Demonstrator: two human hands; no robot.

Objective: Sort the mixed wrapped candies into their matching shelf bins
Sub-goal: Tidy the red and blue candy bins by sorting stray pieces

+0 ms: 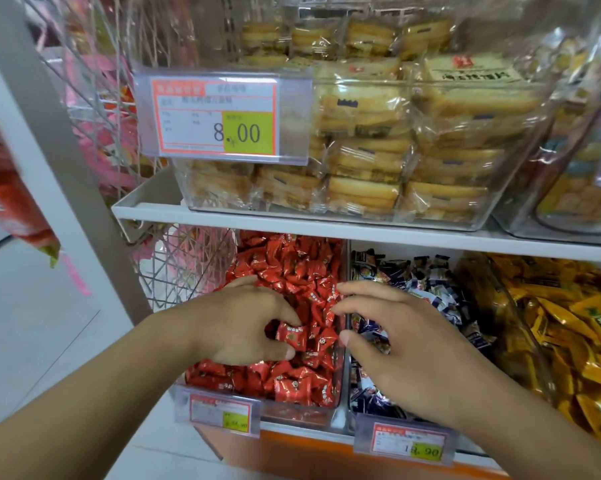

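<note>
A clear bin (pixel 338 407) on the lower shelf is heaped with red wrapped candies (pixel 292 268). To its right a second clear bin holds dark blue and white wrapped candies (pixel 430 292), and a third holds yellow packets (pixel 569 323). My left hand (pixel 236 323) lies over the red pile and pinches one red candy (pixel 292 336) between thumb and forefinger. My right hand (pixel 406 348) hovers across the wall between the red and blue bins, fingers spread and bent, holding nothing that I can see.
The upper shelf (pixel 326 225) carries a clear box of wrapped biscuits (pixel 378 161) with a large price tag (pixel 219 116), close above the bins. Small price tags (pixel 408 439) hang at the bins' fronts. A wire basket (pixel 181 268) and a grey post (pixel 67 140) stand left.
</note>
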